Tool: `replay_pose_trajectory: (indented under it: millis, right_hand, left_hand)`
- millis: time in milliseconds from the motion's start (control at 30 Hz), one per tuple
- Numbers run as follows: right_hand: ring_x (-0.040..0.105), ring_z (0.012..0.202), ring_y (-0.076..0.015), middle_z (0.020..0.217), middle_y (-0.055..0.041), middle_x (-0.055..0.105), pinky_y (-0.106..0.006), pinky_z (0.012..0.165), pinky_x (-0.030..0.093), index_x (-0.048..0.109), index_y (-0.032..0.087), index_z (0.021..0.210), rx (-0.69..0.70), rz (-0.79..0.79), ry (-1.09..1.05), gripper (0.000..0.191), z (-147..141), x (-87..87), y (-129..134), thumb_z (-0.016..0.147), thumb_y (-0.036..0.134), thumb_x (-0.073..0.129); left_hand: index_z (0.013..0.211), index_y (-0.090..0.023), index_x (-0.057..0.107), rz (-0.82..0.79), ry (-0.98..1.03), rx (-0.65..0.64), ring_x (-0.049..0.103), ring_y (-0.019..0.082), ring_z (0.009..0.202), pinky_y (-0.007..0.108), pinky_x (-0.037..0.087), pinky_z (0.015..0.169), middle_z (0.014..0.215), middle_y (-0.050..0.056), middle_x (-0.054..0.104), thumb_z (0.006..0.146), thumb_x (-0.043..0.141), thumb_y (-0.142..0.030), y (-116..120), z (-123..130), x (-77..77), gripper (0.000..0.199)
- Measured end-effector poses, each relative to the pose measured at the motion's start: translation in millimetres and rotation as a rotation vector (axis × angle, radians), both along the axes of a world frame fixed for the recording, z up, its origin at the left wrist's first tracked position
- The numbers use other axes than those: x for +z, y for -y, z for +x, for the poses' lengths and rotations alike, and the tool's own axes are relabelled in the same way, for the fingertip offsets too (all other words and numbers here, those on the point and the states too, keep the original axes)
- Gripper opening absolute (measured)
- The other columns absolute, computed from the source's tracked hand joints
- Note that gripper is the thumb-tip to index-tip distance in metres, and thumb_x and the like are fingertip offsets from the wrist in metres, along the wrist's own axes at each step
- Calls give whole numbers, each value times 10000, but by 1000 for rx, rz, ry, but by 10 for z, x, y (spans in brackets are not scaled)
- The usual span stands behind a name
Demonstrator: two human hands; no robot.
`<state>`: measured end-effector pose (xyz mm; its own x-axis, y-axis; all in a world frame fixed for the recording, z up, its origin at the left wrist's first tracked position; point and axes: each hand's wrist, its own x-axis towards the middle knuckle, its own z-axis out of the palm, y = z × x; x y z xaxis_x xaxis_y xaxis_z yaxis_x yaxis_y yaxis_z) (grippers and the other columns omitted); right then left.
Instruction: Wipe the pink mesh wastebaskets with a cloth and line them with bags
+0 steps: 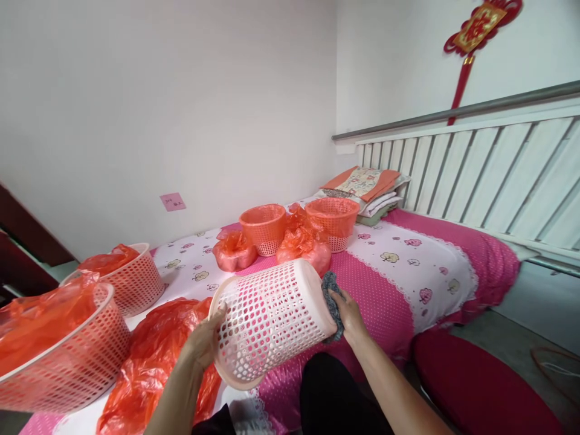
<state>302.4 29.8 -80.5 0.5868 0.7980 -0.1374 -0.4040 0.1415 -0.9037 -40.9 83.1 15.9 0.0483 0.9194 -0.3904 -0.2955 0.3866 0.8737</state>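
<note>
Between the left fingers [221, 315], grasping its rim, and the right fingers [339, 301], holding a crumpled grey fabric cloth [329, 283] against its base, a pale-pink tapered perforated plastic basket [272, 317] lies sideways, long axis hand to hand.

Basket [276, 317]: over bed [389, 302], left hand [206, 339] at rim
Cloth [333, 296]: between basket and right hand [347, 311]
Left: two tubs [90, 362], bags [58, 314] inside
Loose bag [165, 338]: right of tubs
Behind basket: two bins [265, 226], bundles [234, 257] beside
Pillows [365, 183]: behind right bin [335, 219]
Stool [480, 386]: right of bed
</note>
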Motion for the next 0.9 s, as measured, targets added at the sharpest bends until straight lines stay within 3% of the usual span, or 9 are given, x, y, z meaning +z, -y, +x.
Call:
replay_pose_trajectory:
  millis: [133,300,567,733,900]
  right_hand:
    - [784,865,-267,952,-80,824,-330,721,609,749,180,1076,-51,36,-87,528,-61,-64,-72,668,514,784]
    - [784,854,-267,923,-74,813,-345,700,615,723,185,1063,-61,35,-105,533,-260,-154,-58,686,560,758]
    - [755,750,-241,749,-24,763,-335,678,590,708,198,946,-33,-9,-7,426,-380,-147,118,675,526,739]
    - [699,647,-207,737,-13,744,-324,635,558,715,197,949,-7,21,7,427,-447,85,217,657,495,805]
    - [722,757,-224,882,-59,782,-308,666,553,727,188,1050,15,121,121,426,-345,614,282,758,494,775]
  left_hand:
    - [861,-100,716,5,-25,23,720,224,556,360,650,610,641,95,748,922,664,-150,86,92,78,95]
    - [841,-100,729,112,-77,100,695,203,521,315,611,544,621,72,745,891,722,-204,72,117,73,116]
    - [837,-127,722,257,-184,138,688,190,534,307,570,539,632,20,742,621,928,-389,71,122,41,397]
    - [771,-147,698,294,-254,107,651,182,481,294,534,484,557,-1,687,579,929,-418,96,192,46,405]
    - [730,-155,681,273,-285,72,646,190,469,306,551,478,533,7,665,632,898,-346,115,222,60,305]
